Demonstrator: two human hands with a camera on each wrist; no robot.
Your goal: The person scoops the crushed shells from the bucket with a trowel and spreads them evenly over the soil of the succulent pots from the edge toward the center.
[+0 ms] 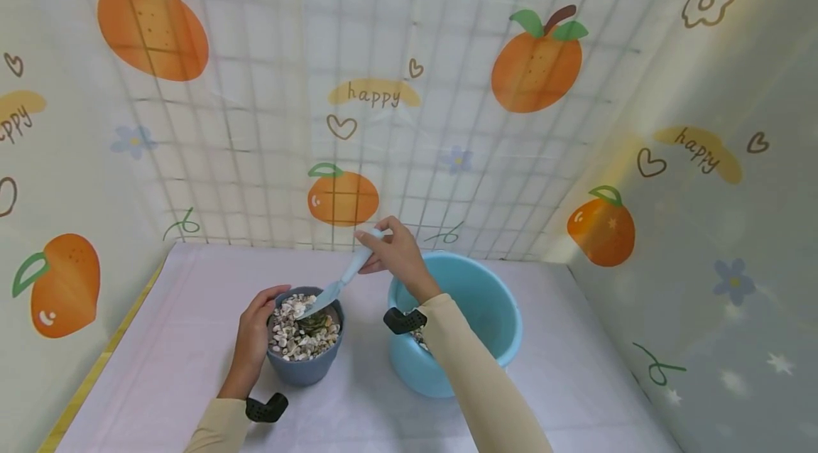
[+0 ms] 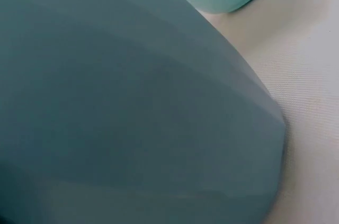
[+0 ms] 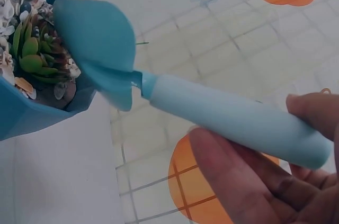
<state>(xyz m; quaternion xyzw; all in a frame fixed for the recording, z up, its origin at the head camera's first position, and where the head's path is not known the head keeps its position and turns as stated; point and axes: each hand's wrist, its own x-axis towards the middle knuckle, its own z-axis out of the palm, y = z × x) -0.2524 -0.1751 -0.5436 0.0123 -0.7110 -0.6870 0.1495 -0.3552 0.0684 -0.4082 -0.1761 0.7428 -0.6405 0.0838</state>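
A blue-grey plant pot (image 1: 304, 370) stands on the table, filled with pale pebbles (image 1: 296, 346) around a small succulent (image 1: 314, 324). My left hand (image 1: 254, 331) holds the pot by its left side, fingers around the rim. The left wrist view shows mostly the pot's wall (image 2: 137, 107). In my right hand (image 1: 397, 252) is a light-blue hand trowel (image 1: 351, 268), pinched by its handle (image 3: 222, 115). The trowel's blade (image 3: 100, 44) tilts down over the pebbles beside the succulent. Whether the blade touches them I cannot tell.
Right of the pot stands a light-blue bucket (image 1: 511, 329), partly behind my right forearm, with some pebbles (image 1: 419, 339) visible inside. A white cloth (image 1: 160, 339) covers the table. Printed curtains with a wire grid (image 1: 434, 155) rise behind it and at both sides.
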